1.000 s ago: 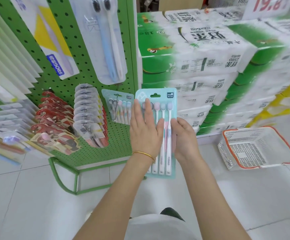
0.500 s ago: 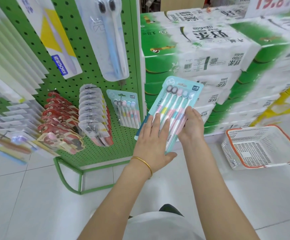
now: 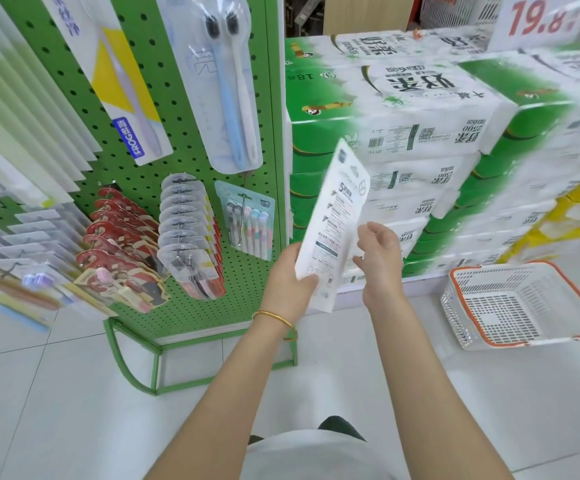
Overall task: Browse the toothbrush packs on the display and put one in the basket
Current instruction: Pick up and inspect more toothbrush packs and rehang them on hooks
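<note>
A toothbrush pack point(image 3: 333, 216) stands upright in front of me with its white printed back facing me. My left hand point(image 3: 290, 287) grips its lower left corner, thumb on the back face. Just right of the pack is my right hand point(image 3: 380, 259), its fingers loosely curled near the pack's right edge; I cannot tell whether they touch it. The white basket point(image 3: 520, 303) with an orange rim sits on the floor at the right, nothing in it. A matching pack point(image 3: 247, 220) hangs on the green pegboard display point(image 3: 164, 98).
Other toothbrush packs point(image 3: 228, 84) and red and clear blister packs point(image 3: 188, 233) hang on the pegboard. Stacked green and white tissue cases point(image 3: 430, 133) rise behind my hands. The display's green frame point(image 3: 143, 362) stands on white floor tiles.
The pack has been flipped from its teal front to its white back. My left hand now grips its lower corner, and my right hand has come off it.
</note>
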